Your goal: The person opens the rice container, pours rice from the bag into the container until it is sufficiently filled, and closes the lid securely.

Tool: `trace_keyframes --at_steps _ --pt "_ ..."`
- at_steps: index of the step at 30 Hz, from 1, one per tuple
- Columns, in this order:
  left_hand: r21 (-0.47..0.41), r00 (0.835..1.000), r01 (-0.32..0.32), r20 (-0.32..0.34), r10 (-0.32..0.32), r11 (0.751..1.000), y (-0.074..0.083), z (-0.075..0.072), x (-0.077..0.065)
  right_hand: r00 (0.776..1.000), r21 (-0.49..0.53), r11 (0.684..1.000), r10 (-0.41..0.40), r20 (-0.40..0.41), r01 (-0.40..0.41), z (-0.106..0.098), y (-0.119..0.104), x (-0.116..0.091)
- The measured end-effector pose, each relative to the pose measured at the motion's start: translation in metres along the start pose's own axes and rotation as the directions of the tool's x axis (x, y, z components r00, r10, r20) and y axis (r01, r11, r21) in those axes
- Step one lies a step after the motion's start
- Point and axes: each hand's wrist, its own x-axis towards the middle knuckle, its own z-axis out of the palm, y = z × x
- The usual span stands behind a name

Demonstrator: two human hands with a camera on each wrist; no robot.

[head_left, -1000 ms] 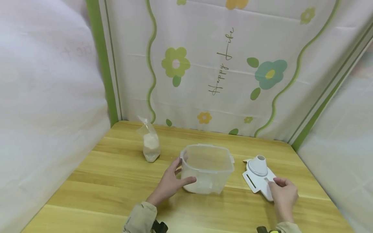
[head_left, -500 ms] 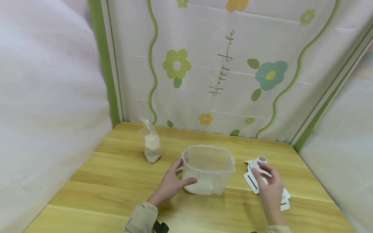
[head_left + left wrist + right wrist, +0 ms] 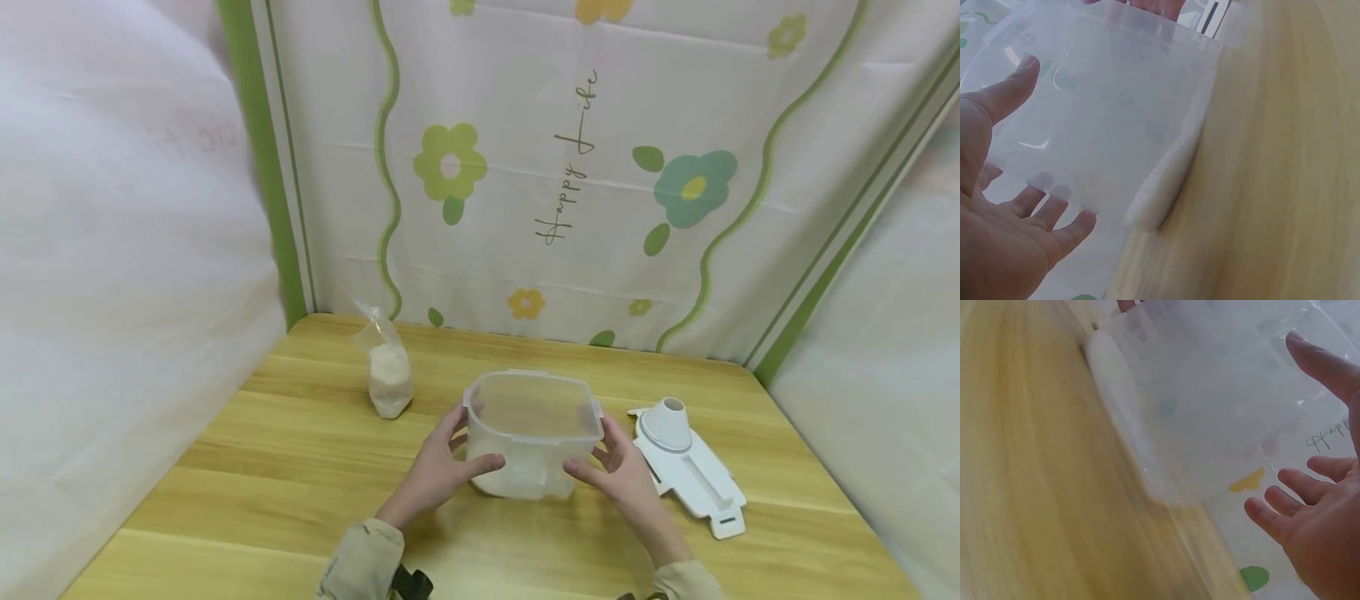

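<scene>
A clear plastic container (image 3: 525, 467) without a lid stands mid-table, its rim (image 3: 536, 440) uppermost. White grainy stuff (image 3: 1163, 181) covers its bottom in the left wrist view. My left hand (image 3: 435, 475) holds its left side, thumb on the front wall and the other fingers round toward the back. At the right side is my right hand (image 3: 626, 479), its thumb overlapping the front corner and its fingers spread along the side wall. In the right wrist view, the fingers of this right hand (image 3: 1316, 512) are only slightly bent, close beside the wall.
To the right lies a white lid (image 3: 701, 475) with slotted flaps and a raised cone spout (image 3: 667, 425). At the back left stands a clear bag (image 3: 390, 379) of whitish contents. Flowered curtain cloth (image 3: 480, 250) hangs behind the wooden table (image 3: 247, 467) and at both sides.
My right hand has let go of the white lid and moved left to the container's right side. The left hand has stayed on the container; the lid lies uncovered.
</scene>
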Motion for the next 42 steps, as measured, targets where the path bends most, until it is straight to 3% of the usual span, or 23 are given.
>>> trace_keyframes --at_steps 10,17,31,37,42 --pt "-0.002 1.0 -0.005 0.009 0.005 1.0 -0.002 -0.001 0.005 1.0 0.031 0.999 -0.018 -0.007 0.018 0.004 0.003 0.004" --pt "0.04 1.0 -0.013 0.021 0.013 0.999 -0.03 -0.004 0.013 0.999 0.04 0.999 -0.029 0.014 0.028 0.005 0.004 0.004" --pt "0.101 0.999 0.005 0.053 -0.011 0.995 -0.029 -0.018 0.008 1.0 0.052 0.999 0.0 0.016 -0.001 0.009 0.004 0.003" --pt "0.157 0.998 0.006 0.055 -0.015 0.988 -0.032 -0.031 0.0 1.0 0.047 0.999 -0.016 0.017 0.015 0.009 0.006 0.003" --pt "0.186 0.997 0.001 0.076 -0.015 0.983 -0.024 -0.044 -0.006 1.0 0.04 0.999 -0.016 0.021 0.015 0.009 0.005 0.003"
